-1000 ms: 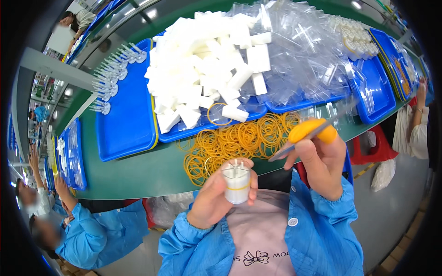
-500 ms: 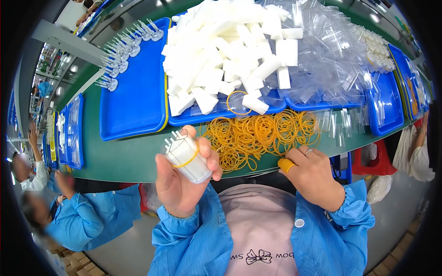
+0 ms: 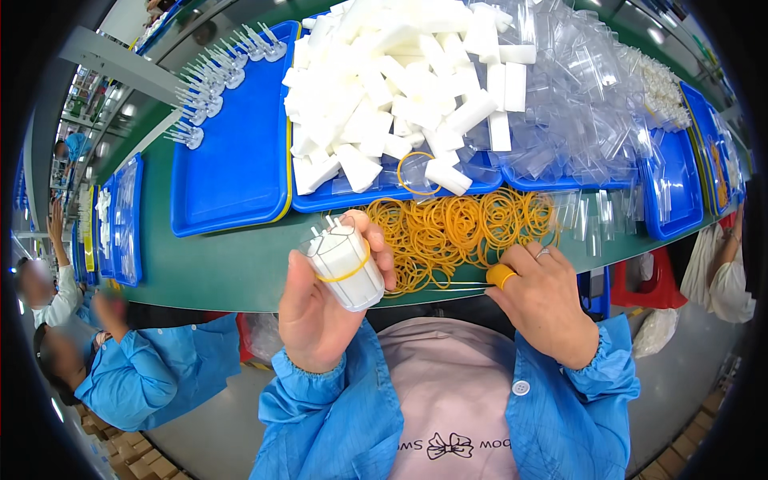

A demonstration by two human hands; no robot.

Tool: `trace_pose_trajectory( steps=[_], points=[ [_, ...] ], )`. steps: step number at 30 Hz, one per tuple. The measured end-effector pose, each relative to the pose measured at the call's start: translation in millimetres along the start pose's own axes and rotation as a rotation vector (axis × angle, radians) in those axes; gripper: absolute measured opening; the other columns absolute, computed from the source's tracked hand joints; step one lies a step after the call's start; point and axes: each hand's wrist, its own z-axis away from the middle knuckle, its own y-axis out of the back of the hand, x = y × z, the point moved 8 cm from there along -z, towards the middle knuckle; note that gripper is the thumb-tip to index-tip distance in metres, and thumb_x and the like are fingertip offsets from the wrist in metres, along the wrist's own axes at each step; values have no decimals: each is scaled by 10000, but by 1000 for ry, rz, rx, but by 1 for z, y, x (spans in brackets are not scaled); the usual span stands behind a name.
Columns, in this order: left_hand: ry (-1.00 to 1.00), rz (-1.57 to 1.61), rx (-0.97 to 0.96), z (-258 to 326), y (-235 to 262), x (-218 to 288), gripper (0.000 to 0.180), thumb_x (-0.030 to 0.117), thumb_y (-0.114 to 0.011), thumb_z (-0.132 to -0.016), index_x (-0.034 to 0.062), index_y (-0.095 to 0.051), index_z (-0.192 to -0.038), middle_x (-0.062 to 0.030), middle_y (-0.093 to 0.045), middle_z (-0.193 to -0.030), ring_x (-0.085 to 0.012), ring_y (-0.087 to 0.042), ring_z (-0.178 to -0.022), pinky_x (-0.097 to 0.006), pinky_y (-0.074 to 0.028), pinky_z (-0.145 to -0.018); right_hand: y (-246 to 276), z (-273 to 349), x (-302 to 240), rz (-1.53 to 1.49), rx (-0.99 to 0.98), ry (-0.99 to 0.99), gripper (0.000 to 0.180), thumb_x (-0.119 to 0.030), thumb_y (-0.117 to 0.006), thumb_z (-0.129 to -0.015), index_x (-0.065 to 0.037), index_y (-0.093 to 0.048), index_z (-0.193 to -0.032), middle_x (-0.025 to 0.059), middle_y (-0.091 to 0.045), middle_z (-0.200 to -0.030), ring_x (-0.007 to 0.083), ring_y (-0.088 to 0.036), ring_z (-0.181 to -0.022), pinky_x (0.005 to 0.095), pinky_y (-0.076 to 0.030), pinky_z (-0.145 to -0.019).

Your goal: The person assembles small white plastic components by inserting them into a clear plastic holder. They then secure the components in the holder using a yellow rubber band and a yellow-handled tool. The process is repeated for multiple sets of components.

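Observation:
In my left hand (image 3: 314, 324) is a bundle of white foam pieces (image 3: 352, 284) in clear plastic, with a yellow rubber band (image 3: 346, 274) around its middle and short white prongs at its top. My thumb and fingers grip its sides and it tilts slightly. My right hand (image 3: 548, 308), with a yellow cover on one finger, is closed at the table's front edge. From its fingers thin metal tweezers (image 3: 456, 286) point left along the near side of a pile of yellow rubber bands (image 3: 448, 232). The tips are hard to make out among the bands.
Behind the bands, blue trays hold a heap of white foam blocks (image 3: 384, 88) and many clear plastic sleeves (image 3: 560, 104). A blue tray (image 3: 232, 176) at left has pronged clear pieces (image 3: 212, 104) along its far-left edge. A co-worker in blue (image 3: 136, 376) sits at far left.
My left hand has shifted slightly right and turned the bundle more upright. My right hand has moved a little, and the tweezers now show more plainly beside the bands.

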Motion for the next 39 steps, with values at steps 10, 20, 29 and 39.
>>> trace_pose_trajectory(
  steps=[10, 20, 29, 39],
  points=[
    [37, -67, -2, -2, 0, -8, 756, 644, -501, -814, 33, -388, -1243, -63, -491, -1050, -182, -509, -951, -321, -453, -796, 0, 0, 4, 2, 16, -27, 136, -152, -695, -658, -59, -604, -698, 68, -502, -788, 245, -524, -807, 369, -393, -670],
    [59, -56, -2, -2, 1, -11, 776, 634, -527, -805, 22, -376, -1257, -65, -504, -1061, -188, -522, -949, -326, -458, -797, -1, 0, 12, 23, -61, -94, 198, -135, -712, -648, -46, -606, -789, 77, -537, -889, 276, -525, -841, 390, -408, -720],
    [231, -110, 2, 4, -13, -34, 805, 523, -687, -749, 41, -365, -1308, -115, -543, -1097, -248, -589, -972, -353, -486, -830, 53, -3, -15, -580, 309, 78, 598, -290, -785, -639, -24, -590, -1138, 111, -538, -1099, 311, -522, -1005, 401, -403, -869],
    [530, -43, -87, 15, -32, -70, 809, 558, -573, -822, 33, -278, -1362, -119, -513, -1184, -226, -573, -1046, -343, -474, -879, 52, -15, -31, -447, 269, 76, 650, -365, -785, -566, -92, -610, -1129, 63, -520, -1130, 296, -469, -1126, 525, -319, -973]
  ],
)
